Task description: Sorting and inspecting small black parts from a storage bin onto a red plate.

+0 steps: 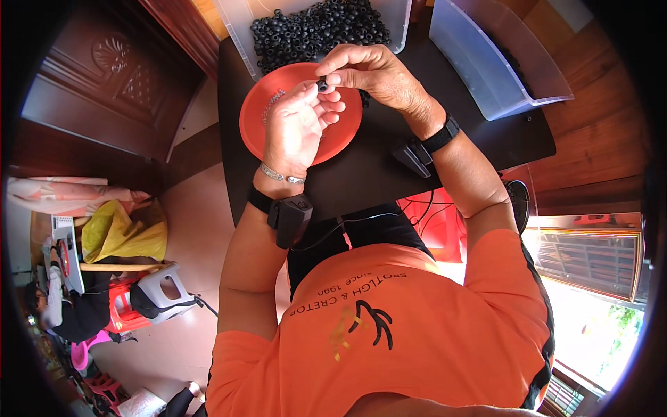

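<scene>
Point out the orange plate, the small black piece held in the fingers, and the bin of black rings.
orange plate (pixel 258 111), head view, bare left part of its rim.
small black piece (pixel 322 85), head view, its middle, between both hands' fingertips.
bin of black rings (pixel 240 28), head view, clear left wall.

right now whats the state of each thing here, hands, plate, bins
left hand: raised over the plate, fingertips at the small black part
right hand: pinching the small black part
orange plate: flat on the black table
clear bin: open, heaped with black rings
second clear bin: open, contents unclear
</scene>
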Motion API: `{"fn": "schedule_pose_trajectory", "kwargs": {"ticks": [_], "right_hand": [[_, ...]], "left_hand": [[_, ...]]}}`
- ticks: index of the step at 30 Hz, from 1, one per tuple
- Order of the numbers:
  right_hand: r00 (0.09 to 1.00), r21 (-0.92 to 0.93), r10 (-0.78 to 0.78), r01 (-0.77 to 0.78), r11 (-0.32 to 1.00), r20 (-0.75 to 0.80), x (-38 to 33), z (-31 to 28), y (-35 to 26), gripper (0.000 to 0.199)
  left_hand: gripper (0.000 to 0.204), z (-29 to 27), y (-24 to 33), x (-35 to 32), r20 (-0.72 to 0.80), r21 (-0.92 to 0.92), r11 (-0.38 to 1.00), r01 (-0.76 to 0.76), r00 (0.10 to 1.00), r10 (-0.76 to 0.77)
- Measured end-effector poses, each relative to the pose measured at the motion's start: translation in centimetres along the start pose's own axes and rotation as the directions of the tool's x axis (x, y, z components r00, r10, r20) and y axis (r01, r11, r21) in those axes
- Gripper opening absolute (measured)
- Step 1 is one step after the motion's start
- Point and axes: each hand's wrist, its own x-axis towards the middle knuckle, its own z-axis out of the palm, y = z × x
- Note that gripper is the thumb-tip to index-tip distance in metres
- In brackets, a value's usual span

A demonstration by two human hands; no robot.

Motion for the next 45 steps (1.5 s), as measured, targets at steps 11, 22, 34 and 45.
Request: {"fn": "schedule_pose_trajectory", "kwargs": {"ticks": [11, 22, 34, 45], "right_hand": [[0.996, 0.003, 0.077, -0.077, 0.997, -0.047, -0.3, 0.4, -0.9, 0.015], [0.998, -0.222, -0.066, 0.067, 0.973, 0.012, -0.3, 0.3, -1.0, 0.014], [0.994, -0.087, -0.063, 0.056, 0.995, -0.084, -0.4, 1.0, -0.5, 0.014], [0.989, -0.372, -0.147, 0.145, 0.917, 0.023, -0.2, 1.6, -1.3, 0.012]], "left_hand": [[0.019, 0.3, 0.1, -0.3, -0.032, 0.034, 0.998, -0.05, 0.998, 0.051], [0.019, 0.1, 0.2, -0.2, -0.008, 0.052, 0.999, -0.012, 1.0, 0.013], [0.021, 0.0, 0.1, -0.3, -0.009, 0.06, 0.997, -0.039, 0.999, 0.04], [0.023, -0.7, 1.0, 0.1, -0.133, -0.084, 0.996, -0.039, 0.991, 0.028]]}}
